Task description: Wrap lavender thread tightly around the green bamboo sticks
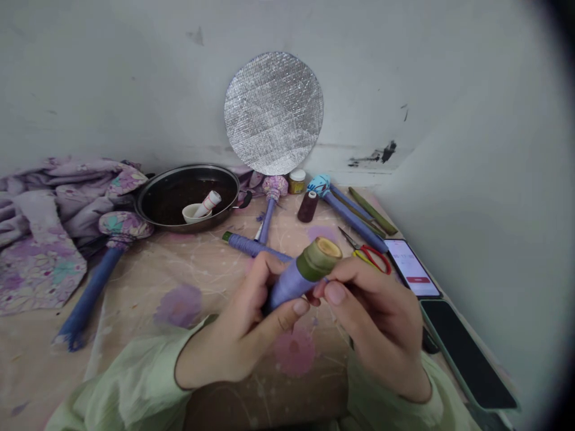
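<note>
A thick green stick (313,261), wrapped in purple-blue strip below its bare cut end, points up and toward the right. My left hand (251,323) is closed around its wrapped part, thumb along the near side. Beside the stick's upper end, my right hand (377,317) has thumb and forefinger pinched on a small bit of the purple strip at the edge of the wrapping. Behind my left hand lies another wrapped stick (256,246) with a green tip, partly hidden.
A black pan (146,206) with a white cup (192,213) stands back left, near floral cloth (40,251) and a cloth-headed stick (92,293). Dark thread spool (307,208), scissors (371,254), wrapped sticks (354,220) and two phones (415,269) lie right. A silver disc (274,114) leans on the wall.
</note>
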Tool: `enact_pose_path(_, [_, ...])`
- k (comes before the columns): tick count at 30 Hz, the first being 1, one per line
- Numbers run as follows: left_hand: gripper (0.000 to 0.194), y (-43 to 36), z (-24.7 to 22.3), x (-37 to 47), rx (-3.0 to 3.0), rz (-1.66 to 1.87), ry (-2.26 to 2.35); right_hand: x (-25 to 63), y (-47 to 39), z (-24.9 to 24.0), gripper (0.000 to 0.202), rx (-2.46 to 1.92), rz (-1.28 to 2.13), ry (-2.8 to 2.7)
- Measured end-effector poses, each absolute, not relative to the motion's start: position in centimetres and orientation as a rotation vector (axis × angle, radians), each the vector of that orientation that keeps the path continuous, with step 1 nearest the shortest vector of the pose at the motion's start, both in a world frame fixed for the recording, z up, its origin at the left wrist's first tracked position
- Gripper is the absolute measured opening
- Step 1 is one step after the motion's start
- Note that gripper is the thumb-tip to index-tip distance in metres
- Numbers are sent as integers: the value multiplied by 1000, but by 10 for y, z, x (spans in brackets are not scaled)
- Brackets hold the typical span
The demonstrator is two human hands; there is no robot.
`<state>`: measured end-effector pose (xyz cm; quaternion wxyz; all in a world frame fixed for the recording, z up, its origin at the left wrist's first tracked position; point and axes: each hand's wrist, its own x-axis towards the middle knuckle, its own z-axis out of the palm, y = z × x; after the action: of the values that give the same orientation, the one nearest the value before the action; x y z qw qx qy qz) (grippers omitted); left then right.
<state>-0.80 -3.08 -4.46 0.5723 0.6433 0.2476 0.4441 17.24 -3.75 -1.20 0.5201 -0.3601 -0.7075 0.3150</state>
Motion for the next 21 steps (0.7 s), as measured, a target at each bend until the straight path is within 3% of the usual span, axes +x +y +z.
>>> enact_pose_path(10, [5,-29,-42,-9,1561,968,684,170,-33,-13,17,-957,580,-1735])
enact_pose_path(21, [21,-26,-37,-7,2173,999,1111,164,-21,-17,28,-1088,575,-1659])
